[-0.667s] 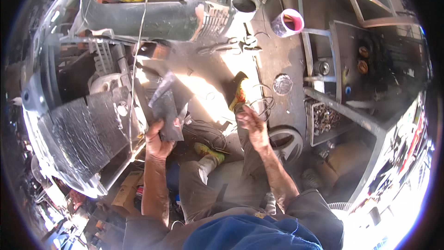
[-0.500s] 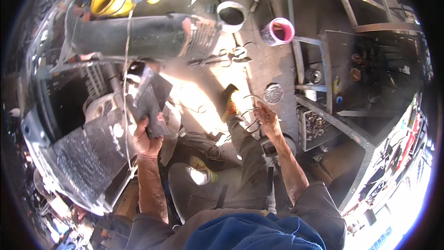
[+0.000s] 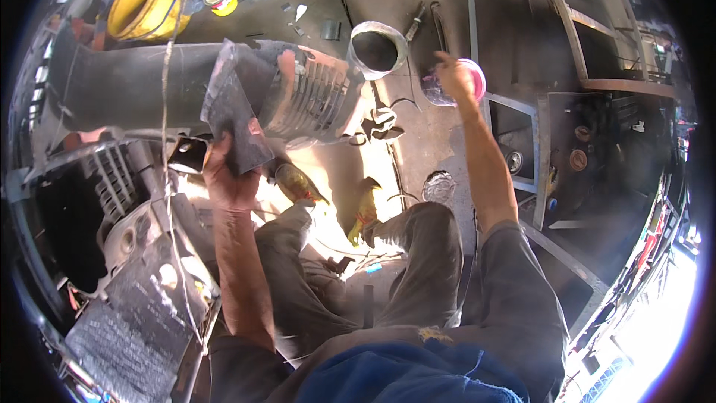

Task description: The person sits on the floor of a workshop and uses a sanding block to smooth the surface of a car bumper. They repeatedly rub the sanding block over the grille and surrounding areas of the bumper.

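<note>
My left hand [image 3: 229, 172], at the middle left, grips a dark, flat, angular sheet piece [image 3: 231, 104] with a pinkish patch, raised in front of a long dark bumper-like panel [image 3: 127, 86] with a slotted end. My right hand [image 3: 455, 75] is stretched forward over a pink-rimmed container [image 3: 470, 78], fingers apart with nothing visible in them; whether it touches the rim I cannot tell. A pale ring-topped container [image 3: 397, 60] stands just left of that hand. Below the hands my legs are bent.
A yellow bucket [image 3: 145, 7] and small paint cans [image 3: 221, 1] sit at the top left. Metal frames [image 3: 626, 88] and a dark board [image 3: 582, 149] occupy the right. A cord [image 3: 170, 201] hangs along the left, over a battered grey part [image 3: 134, 239]. Loose tools [image 3: 416, 22] lie ahead.
My right hand has moved forward and right to the pink-rimmed container. My left hand has raised the sheet piece forward. My legs have shifted, with the knees more bent, and the view has shifted.
</note>
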`<state>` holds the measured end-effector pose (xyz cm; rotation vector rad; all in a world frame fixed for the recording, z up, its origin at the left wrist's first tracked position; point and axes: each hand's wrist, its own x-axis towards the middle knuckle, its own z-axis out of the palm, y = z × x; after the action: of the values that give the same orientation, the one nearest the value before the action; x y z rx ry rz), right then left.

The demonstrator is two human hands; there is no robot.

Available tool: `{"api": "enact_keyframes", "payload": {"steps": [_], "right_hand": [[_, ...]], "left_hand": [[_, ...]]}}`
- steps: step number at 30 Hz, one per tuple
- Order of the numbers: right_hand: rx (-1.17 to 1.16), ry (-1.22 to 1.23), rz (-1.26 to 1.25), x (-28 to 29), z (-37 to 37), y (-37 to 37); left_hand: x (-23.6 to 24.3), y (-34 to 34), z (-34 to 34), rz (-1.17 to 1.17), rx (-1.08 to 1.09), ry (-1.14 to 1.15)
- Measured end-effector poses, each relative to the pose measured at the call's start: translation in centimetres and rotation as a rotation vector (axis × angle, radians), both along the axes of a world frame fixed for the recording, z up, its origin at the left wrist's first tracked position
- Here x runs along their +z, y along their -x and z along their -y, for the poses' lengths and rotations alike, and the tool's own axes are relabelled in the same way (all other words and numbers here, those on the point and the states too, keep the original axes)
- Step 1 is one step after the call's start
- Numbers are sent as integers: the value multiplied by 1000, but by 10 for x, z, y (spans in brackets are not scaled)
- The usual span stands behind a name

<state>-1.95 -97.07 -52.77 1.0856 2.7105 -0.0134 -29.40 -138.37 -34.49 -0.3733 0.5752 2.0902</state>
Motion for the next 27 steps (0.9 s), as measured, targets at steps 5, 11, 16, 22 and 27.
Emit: {"api": "enact_keyframes", "payload": {"steps": [5,11,16,22,27], "right_hand": [[-19,78,441,-92,-98,-68],[-698,330,165,-170,-118,-74],[-528,180,315,-183,-125,-62],[-415,63,320,-150,-122,-76],[-161,-104,-295,-35,-100,-113]], "left_hand": [[-40,36,4,-248,-53,157],[-48,41,28,-558,25,537],[-34,22,44,-666,319,765],[-38,27,52,-701,289,670],[-46,37,54,-672,257,679]]}}
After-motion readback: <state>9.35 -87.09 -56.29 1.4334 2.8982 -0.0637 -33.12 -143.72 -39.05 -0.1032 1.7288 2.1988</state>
